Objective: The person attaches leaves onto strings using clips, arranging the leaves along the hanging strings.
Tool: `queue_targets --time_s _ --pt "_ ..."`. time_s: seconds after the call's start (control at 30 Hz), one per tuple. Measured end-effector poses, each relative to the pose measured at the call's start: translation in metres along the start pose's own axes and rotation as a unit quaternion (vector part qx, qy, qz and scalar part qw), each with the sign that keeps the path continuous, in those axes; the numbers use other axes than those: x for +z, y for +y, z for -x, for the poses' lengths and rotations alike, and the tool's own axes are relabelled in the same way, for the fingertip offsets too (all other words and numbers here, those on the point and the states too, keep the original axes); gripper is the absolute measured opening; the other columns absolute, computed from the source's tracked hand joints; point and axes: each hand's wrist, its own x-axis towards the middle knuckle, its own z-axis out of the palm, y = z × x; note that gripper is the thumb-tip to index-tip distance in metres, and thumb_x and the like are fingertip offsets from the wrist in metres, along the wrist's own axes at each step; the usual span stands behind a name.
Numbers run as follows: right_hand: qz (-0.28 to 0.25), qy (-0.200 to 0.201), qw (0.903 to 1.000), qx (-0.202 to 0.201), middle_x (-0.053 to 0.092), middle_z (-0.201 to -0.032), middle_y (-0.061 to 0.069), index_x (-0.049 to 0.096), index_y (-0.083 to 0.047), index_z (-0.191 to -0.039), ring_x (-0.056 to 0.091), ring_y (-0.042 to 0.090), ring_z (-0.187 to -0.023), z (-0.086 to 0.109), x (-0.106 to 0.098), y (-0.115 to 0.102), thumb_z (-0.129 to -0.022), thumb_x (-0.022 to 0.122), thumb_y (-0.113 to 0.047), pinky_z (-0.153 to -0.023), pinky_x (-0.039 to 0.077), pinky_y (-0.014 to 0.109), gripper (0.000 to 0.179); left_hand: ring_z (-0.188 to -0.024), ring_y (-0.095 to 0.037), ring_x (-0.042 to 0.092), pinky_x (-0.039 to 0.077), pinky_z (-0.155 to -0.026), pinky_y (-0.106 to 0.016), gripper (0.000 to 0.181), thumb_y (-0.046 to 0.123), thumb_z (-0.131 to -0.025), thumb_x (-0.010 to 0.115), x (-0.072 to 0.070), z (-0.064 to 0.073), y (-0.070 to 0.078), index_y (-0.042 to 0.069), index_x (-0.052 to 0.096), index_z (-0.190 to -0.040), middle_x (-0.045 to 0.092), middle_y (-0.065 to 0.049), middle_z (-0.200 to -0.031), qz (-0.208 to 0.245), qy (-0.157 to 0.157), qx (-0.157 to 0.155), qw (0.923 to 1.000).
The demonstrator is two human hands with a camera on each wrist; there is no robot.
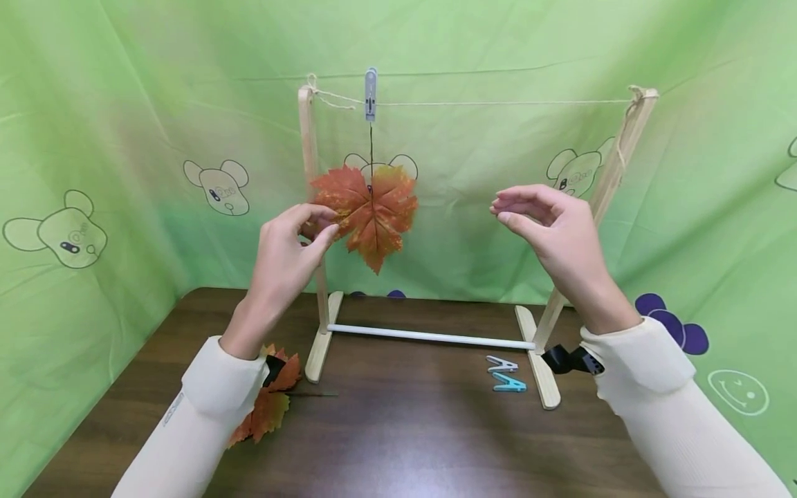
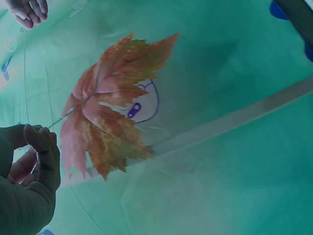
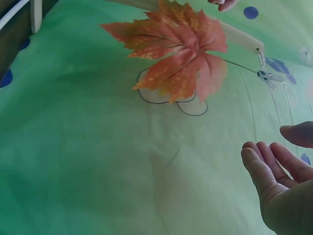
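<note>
A red-orange artificial maple leaf (image 1: 373, 211) hangs by its thin dark stem from a grey-blue clothespin (image 1: 371, 93). That clothespin is clipped to a string (image 1: 486, 103) near its left end. My left hand (image 1: 292, 238) is at the leaf's left edge, thumb and fingers bent with a gap between their tips. In the left wrist view the same hand (image 2: 34, 176) overlaps the stem's end. To the right of the leaf, my right hand (image 1: 554, 228) is raised in the air, holding nothing; its fingers are loosely bent, thumb apart, in the right wrist view.
The string runs between two wooden posts (image 1: 625, 152) joined low down by a white rod (image 1: 429, 337). Two clothespins, one pale (image 1: 501, 364) and one turquoise (image 1: 509, 382), lie by the right foot. Another leaf (image 1: 270, 411) lies on the brown table (image 1: 405, 429), partly behind my left sleeve.
</note>
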Motion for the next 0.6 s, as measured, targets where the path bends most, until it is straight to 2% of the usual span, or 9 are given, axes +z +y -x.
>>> queue_targets --time_s 0.2,0.43,0.6 --pt "0.045 -0.002 0.999 0.004 0.079 -0.106 -0.013 0.075 -0.012 -0.122 0.074 0.005 -0.104 0.012 -0.008 0.014 -0.099 0.073 -0.012 -0.092 0.052 0.013 0.023 -0.08 -0.024 0.069 0.054 -0.073 -0.03 0.015 0.009 -0.099 0.072 0.0 0.013 -0.012 0.004 0.077 -0.113 0.074 -0.011 -0.099 -0.009 -0.02 -0.012 0.9997" --pt "0.053 -0.013 0.9985 0.008 0.078 -0.106 -0.014 0.075 -0.011 -0.122 0.074 0.002 -0.102 0.023 -0.015 0.029 -0.099 0.073 -0.009 -0.092 0.052 0.012 0.023 -0.079 -0.022 0.068 0.053 -0.072 -0.028 0.014 0.01 -0.098 0.074 -0.003 0.026 -0.024 0.006 0.077 -0.112 0.074 -0.008 -0.098 -0.022 -0.028 -0.012 0.9993" --pt "0.067 -0.021 0.9975 0.014 0.078 -0.106 -0.016 0.074 -0.011 -0.123 0.073 -0.001 -0.099 0.032 -0.019 0.039 -0.099 0.071 -0.005 -0.092 0.051 0.011 0.025 -0.082 -0.023 0.069 0.053 -0.072 -0.03 0.014 0.011 -0.098 0.074 -0.005 0.035 -0.032 0.007 0.077 -0.111 0.075 -0.009 -0.098 -0.026 -0.041 -0.025 0.9985"
